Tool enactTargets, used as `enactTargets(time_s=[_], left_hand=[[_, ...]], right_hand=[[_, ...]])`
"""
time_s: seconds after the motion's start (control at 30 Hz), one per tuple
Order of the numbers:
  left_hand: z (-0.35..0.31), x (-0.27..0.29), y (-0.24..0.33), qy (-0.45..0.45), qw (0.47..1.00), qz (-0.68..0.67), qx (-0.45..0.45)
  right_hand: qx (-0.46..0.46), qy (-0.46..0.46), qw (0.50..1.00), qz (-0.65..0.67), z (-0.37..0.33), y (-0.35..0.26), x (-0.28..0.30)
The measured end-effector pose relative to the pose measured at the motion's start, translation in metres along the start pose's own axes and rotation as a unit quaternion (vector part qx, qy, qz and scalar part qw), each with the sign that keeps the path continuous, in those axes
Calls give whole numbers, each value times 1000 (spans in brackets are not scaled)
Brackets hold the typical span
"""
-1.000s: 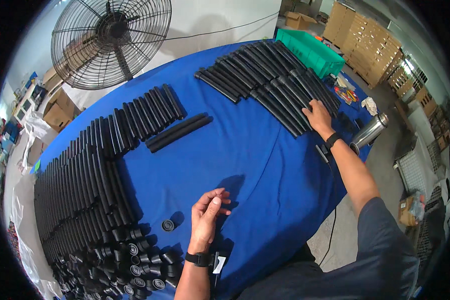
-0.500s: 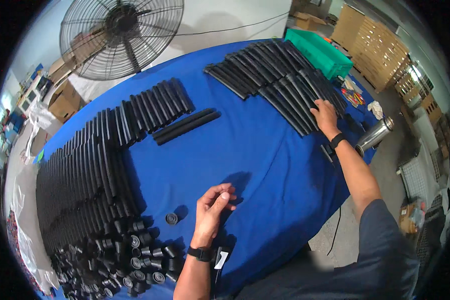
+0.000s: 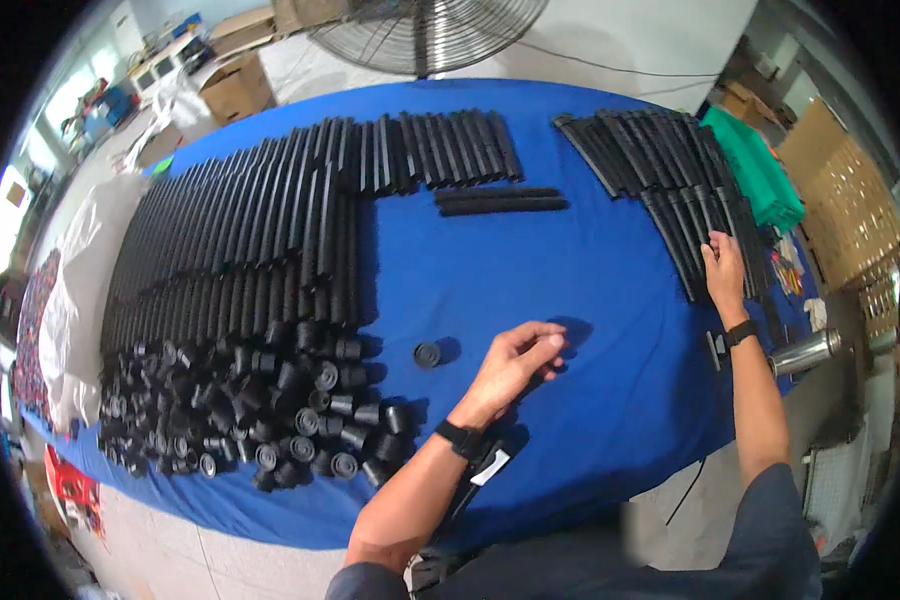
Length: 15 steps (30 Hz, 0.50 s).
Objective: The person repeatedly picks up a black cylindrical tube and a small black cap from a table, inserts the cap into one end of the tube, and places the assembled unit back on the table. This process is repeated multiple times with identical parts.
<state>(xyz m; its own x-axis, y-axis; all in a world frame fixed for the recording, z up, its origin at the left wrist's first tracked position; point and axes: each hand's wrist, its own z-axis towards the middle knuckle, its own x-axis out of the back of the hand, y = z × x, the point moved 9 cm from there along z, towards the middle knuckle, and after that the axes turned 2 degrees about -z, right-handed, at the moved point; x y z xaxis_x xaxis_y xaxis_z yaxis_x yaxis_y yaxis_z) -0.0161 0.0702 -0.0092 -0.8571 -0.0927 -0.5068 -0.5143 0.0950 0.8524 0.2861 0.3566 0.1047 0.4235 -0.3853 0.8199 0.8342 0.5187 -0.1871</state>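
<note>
Your right hand [image 3: 725, 268] lies flat, fingers spread, on the black tubes [image 3: 685, 190] at the blue table [image 3: 570, 300]'s right side, grasping none. Your left hand [image 3: 515, 362] hovers loosely curled and empty, near a lone black cap [image 3: 427, 354] beside the cap pile [image 3: 260, 410].
</note>
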Motion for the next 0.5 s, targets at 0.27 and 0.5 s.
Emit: enactTargets(time_s=[0.27,0.5], left_hand=[[-3,-8,-16,-72,994,61,57],[-39,-52,-26,-335,908,212,138]], right_hand=[[194,-177,946,190,-15,-235,-68],[423,-367,784,269,-86,-421,-73]])
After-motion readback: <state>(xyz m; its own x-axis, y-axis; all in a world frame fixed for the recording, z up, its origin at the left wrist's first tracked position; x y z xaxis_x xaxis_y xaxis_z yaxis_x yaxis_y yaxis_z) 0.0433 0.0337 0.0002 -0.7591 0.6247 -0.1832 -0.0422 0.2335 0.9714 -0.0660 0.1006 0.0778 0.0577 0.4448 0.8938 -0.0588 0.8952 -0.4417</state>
